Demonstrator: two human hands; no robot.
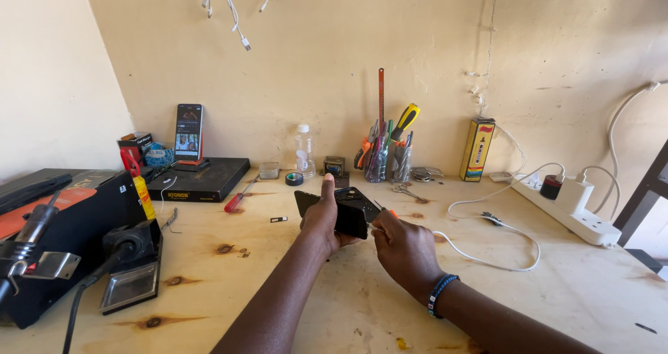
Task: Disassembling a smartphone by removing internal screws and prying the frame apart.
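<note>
My left hand grips a black smartphone held above the wooden workbench, thumb raised along its edge. My right hand is closed around a small orange-handled tool whose tip rests against the phone's right side. A beaded blue bracelet sits on my right wrist. The phone's back faces up and part of it is hidden by my fingers.
A soldering station fills the left side. A second phone stands propped against the wall above a black box. A cup of tools, a plastic bottle, a red screwdriver, a power strip and a white cable lie around.
</note>
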